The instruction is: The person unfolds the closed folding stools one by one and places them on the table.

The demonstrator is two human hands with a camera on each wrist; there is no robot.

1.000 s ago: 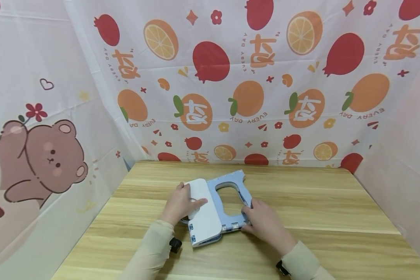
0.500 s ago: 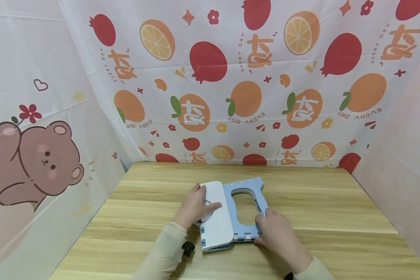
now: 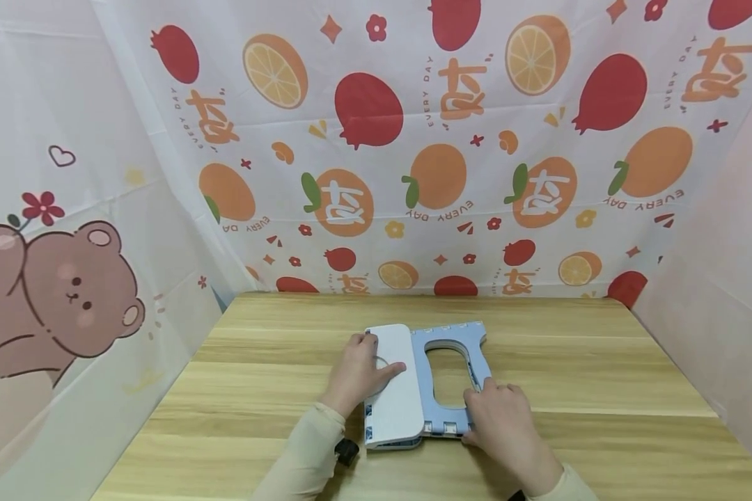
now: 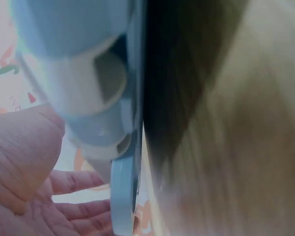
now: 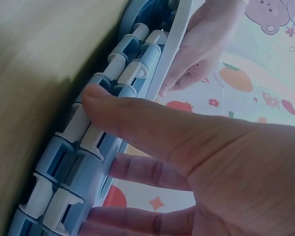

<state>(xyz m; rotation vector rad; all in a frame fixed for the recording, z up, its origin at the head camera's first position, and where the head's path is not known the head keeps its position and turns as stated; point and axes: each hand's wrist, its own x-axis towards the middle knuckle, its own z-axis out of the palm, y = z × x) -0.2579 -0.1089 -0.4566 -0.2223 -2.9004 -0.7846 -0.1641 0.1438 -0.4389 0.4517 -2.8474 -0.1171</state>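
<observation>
A folding step stool lies folded flat on the wooden table in the head view, with a white panel (image 3: 396, 414) on its left and a blue leg frame (image 3: 423, 365) with a large oval opening on its right. My left hand (image 3: 357, 376) holds the white panel's left edge, thumb laid across the top. At the near right corner, my right hand (image 3: 501, 421) grips the blue frame. Up close in the right wrist view, the right thumb (image 5: 137, 115) presses on a row of blue and white hinges (image 5: 64, 162). Blue and white hinge barrels (image 4: 88, 83) fill the left wrist view.
The wooden table (image 3: 601, 390) extends around the stool on all sides. A fruit-printed curtain (image 3: 376, 174) hangs along the table's back edge. Pale curtains, one with a bear print (image 3: 81, 292), close in the left and right sides.
Both hands have moved right across the table with the stool held between them. The stool has turned slightly, so its sides now run straighter away from the body. Both grips stay the same.
</observation>
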